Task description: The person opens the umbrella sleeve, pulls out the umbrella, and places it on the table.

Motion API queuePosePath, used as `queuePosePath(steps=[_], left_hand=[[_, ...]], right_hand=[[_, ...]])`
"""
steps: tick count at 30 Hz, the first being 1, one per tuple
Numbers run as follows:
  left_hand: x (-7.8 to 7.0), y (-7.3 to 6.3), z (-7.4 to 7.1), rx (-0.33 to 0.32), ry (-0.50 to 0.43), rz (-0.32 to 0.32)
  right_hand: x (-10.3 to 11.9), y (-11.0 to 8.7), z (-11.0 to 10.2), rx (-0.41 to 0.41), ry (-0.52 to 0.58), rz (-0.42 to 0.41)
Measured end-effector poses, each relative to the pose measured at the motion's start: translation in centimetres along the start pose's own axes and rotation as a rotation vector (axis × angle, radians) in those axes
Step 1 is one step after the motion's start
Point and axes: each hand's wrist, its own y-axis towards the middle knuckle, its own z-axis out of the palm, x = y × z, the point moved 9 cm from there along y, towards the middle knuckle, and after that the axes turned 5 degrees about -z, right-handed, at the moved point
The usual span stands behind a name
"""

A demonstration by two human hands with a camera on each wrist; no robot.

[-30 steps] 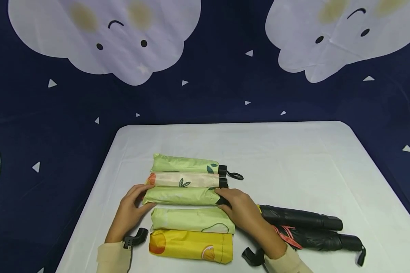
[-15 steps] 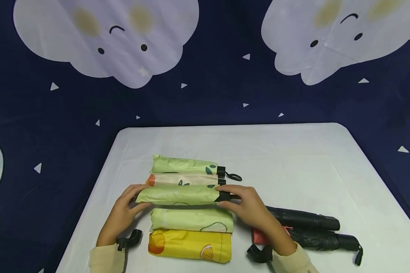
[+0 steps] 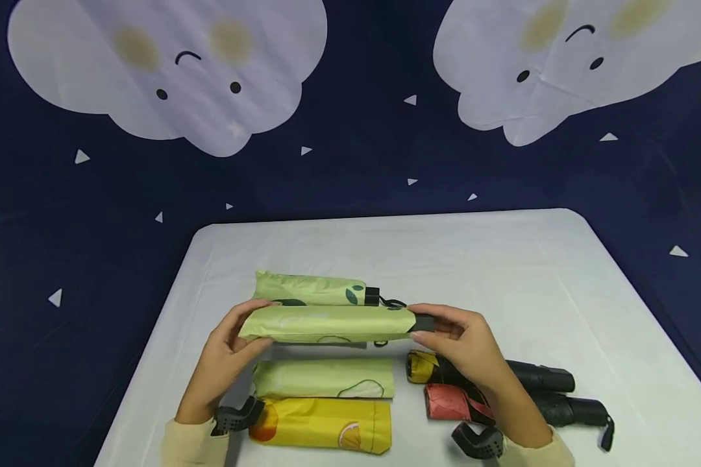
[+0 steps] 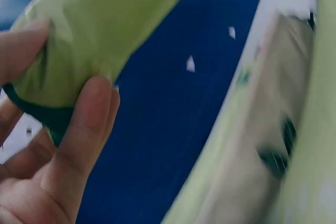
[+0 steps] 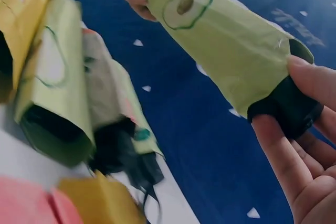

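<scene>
Both hands hold a folded umbrella (image 3: 333,324) in a light green avocado-print sleeve, raised above the table. My left hand (image 3: 224,357) pinches its left end between thumb and fingers. At the other end, my right hand (image 3: 464,340) grips the black handle (image 5: 294,106) and the sleeve's edge. Behind it lies another green umbrella (image 3: 309,290) with a black handle and wrist loop. A cream umbrella (image 4: 252,156) with dark leaves is mostly hidden by the raised one in the head view. Nearer lie a green avocado-print sleeve (image 3: 324,378) and a yellow orange-print one (image 3: 321,425).
Right of the row lie two dark folded umbrellas, one with a yellow end (image 3: 422,367) and one with a red end (image 3: 446,402). They partly pass behind my right forearm. All rests on a white table (image 3: 473,272) before a dark blue cloth (image 3: 356,181) with clouds.
The green umbrella has been lifted off the row and shifted slightly right and away. My right hand has moved right and up with it; the cream umbrella is now largely covered.
</scene>
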Motion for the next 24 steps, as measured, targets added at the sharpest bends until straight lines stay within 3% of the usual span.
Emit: queuePosePath(steps=[6, 10, 15, 18, 24], left_hand=[[-0.3, 1.4, 3.6, 0.049, 0.022, -0.09], [0.3, 2.0, 4.9, 0.064, 0.082, -0.126], [0.8, 1.9, 5.3, 0.049, 0.112, -0.14], [0.6, 1.9, 5.4, 0.045, 0.118, -0.115], [0.2, 1.9, 4.5, 0.027, 0.099, -0.093]], right_hand=[[0.1, -1.3, -3.1, -0.018, 0.058, 0.018], [-0.2, -2.2, -4.2, -0.028, 0.087, 0.028], [-0.3, -2.7, -4.3, -0.024, 0.097, 0.009], [-0.3, -2.8, -4.5, -0.032, 0.107, -0.004], [-0.4, -3.2, -5.4, -0.087, 0.115, -0.004]])
